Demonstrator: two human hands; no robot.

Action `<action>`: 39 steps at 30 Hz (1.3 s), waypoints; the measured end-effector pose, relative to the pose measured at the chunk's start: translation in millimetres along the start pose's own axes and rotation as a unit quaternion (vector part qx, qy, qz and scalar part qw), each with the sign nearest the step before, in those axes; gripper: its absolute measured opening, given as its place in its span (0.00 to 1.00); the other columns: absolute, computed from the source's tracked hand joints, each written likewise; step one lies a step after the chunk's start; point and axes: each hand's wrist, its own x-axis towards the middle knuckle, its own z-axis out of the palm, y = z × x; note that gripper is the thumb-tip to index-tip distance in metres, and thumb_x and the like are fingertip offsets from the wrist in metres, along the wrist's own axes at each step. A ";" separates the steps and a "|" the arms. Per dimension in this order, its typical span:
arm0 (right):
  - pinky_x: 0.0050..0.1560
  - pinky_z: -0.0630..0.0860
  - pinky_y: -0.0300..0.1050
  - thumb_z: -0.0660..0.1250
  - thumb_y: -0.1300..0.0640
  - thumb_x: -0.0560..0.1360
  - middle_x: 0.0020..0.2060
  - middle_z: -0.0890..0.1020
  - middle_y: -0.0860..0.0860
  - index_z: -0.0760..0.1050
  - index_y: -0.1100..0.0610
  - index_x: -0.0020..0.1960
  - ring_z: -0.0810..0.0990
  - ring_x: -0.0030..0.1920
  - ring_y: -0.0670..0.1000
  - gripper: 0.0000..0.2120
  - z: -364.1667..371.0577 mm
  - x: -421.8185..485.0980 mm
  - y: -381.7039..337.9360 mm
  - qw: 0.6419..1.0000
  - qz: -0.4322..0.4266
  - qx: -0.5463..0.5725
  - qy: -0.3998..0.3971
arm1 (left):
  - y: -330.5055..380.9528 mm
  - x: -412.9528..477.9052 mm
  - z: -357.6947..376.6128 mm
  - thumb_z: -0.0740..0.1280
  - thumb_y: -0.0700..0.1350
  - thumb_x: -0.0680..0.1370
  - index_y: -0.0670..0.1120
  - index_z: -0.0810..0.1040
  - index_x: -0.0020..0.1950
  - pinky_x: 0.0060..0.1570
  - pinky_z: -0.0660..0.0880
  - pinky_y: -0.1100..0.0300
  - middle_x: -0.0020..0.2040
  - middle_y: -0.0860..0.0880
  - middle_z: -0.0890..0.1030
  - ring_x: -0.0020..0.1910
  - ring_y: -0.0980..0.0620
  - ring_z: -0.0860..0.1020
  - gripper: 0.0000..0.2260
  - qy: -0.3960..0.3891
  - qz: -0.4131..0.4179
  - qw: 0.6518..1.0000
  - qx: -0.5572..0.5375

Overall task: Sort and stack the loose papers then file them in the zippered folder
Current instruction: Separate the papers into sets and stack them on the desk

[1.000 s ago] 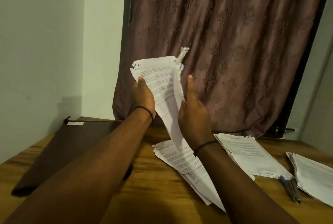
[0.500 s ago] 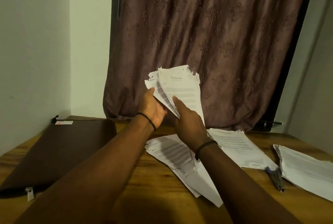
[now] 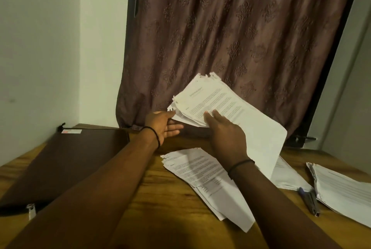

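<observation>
Over the wooden table (image 3: 152,194), a thick sheaf of papers (image 3: 230,116) now hangs tilted out to the right, printed face up, where half a second ago the person had it raised nearly upright between both hands in front of the curtain (image 3: 230,38). The right hand (image 3: 224,128) carries it, thumb on the top sheet and the other fingers hidden beneath the bundle. The left hand (image 3: 166,124) has loosened: its fingers are spread wide, palm up, only the tips touching the ragged left corner. I take that to mean this batch has been checked and is on its way down to one of the heaps, so sorting is still going on and filing has not begun.

Below the sheaf lie 3 heaps: a fanned, untidy pile (image 3: 204,180) in the middle, a second stack (image 3: 289,176) partly hidden behind the held sheets, and a third stack (image 3: 345,190) at the far right edge. A pen-like blue object (image 3: 310,200) rests between the last 2, touching or nearly touching the third; I cannot tell which.

The zippered folder (image 3: 66,160) lies flat and closed at the left, well apart from the papers, its zip pull (image 3: 30,209) at the near corner. It must be unzipped before anything goes in, and the middle pile wants squaring first.
</observation>
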 end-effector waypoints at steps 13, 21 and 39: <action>0.58 0.75 0.48 0.59 0.59 0.78 0.62 0.79 0.55 0.67 0.51 0.73 0.78 0.59 0.56 0.23 36.9 -54.7 -19.3 0.919 0.114 0.089 -0.366 | -93.6 19.9 -43.9 0.68 0.47 0.77 0.39 0.76 0.58 0.19 0.65 0.65 0.32 0.44 0.77 0.21 0.51 0.71 0.15 0.003 -0.157 0.892 0.423; 0.53 0.77 0.52 0.68 0.64 0.73 0.61 0.78 0.55 0.49 0.41 0.79 0.80 0.55 0.57 0.44 41.8 -53.0 -16.5 0.925 0.050 0.154 -0.343 | -97.9 21.6 -31.2 0.70 0.40 0.75 0.39 0.75 0.39 0.17 0.63 0.67 0.29 0.44 0.77 0.20 0.51 0.69 0.08 0.067 -0.102 0.943 0.311; 0.45 0.76 0.44 0.59 0.51 0.81 0.48 0.84 0.55 0.81 0.57 0.53 0.82 0.46 0.55 0.14 50.2 -44.3 -20.3 0.941 0.167 0.149 -0.253 | -94.4 35.9 -18.0 0.65 0.51 0.74 0.40 0.79 0.41 0.34 0.76 0.56 0.38 0.42 0.82 0.32 0.44 0.78 0.14 0.132 -0.027 0.961 0.242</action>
